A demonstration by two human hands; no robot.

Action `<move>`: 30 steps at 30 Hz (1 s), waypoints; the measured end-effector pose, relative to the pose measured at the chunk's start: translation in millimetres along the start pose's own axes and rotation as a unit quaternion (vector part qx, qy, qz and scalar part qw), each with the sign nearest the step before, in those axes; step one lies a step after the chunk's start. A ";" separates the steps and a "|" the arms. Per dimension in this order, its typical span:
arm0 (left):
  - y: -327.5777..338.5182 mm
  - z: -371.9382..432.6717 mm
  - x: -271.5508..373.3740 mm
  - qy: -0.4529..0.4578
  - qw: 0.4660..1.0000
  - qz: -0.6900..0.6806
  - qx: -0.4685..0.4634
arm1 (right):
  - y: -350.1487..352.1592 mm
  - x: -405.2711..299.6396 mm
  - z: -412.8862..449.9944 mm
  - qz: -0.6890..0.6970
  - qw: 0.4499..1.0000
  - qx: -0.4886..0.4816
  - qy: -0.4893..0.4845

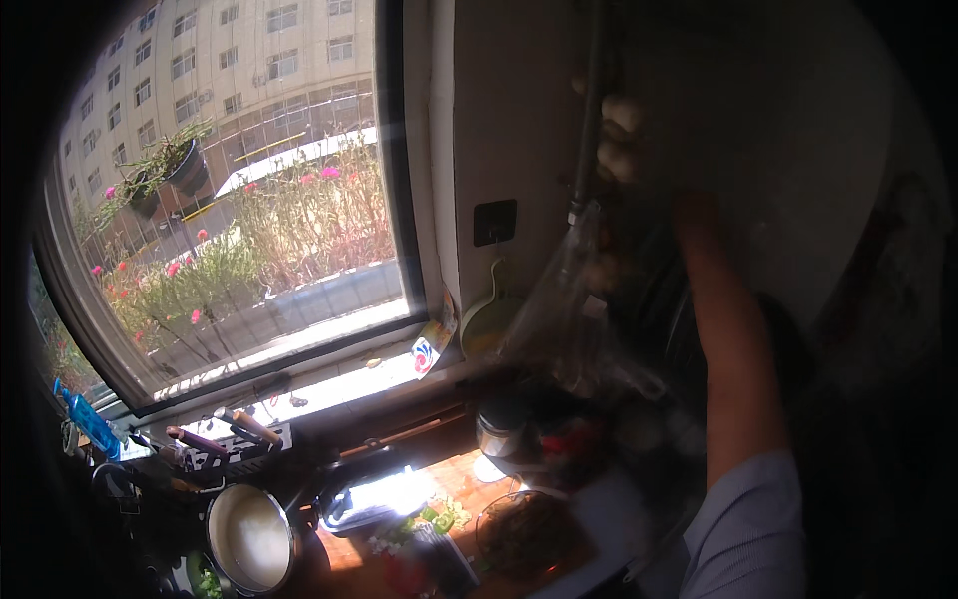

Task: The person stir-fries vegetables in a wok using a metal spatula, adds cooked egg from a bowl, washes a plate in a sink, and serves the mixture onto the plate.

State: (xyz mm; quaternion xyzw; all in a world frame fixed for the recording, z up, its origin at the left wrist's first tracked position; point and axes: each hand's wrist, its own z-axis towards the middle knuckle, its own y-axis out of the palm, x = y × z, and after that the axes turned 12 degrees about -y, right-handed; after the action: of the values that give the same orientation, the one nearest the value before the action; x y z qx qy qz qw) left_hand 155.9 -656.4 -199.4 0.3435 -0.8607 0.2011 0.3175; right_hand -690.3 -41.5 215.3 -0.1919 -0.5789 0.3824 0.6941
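Observation:
My right arm in a light grey sleeve reaches up along the dim wall at the right. My right hand (694,212) is in deep shadow near a hanging string of pale bulbs, probably garlic (620,142); its fingers and anything in them cannot be made out. My left hand is out of view. Below, on a sunlit wooden worktop (344,550), stands a glass bowl (524,531) of dark food. Beside it lie chopped green pepper pieces (443,520) and what looks like a broad blade (449,550). A blurred red patch sits near them.
Left of the worktop are a light-lined pot (251,535) and a knife rack (236,449) with several handles. A shiny tray (374,498), a lidded jar (500,430), hanging clear plastic bags (557,299) and a blue bottle (91,425) line the window side.

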 end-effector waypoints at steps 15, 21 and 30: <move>33.1 74.7 70.9 -0.132 0.987 -0.052 0.076 | -144.7 83.3 -141.6 0.143 0.938 0.290 0.127; 82.4 12.2 143.0 0.043 0.989 -0.127 0.069 | -216.7 52.1 -192.9 0.510 0.785 0.280 -0.213; 114.6 -51.5 212.2 0.043 0.841 -0.188 -0.505 | -310.7 -339.1 -347.5 0.798 0.478 -0.096 -0.353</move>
State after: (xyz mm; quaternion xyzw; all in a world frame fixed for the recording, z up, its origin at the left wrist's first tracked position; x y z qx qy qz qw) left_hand -24.8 -647.4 -31.8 0.2824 -0.7474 -0.3103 0.5152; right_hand -276.7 -432.5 123.9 -0.4851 -0.4055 0.7495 -0.1965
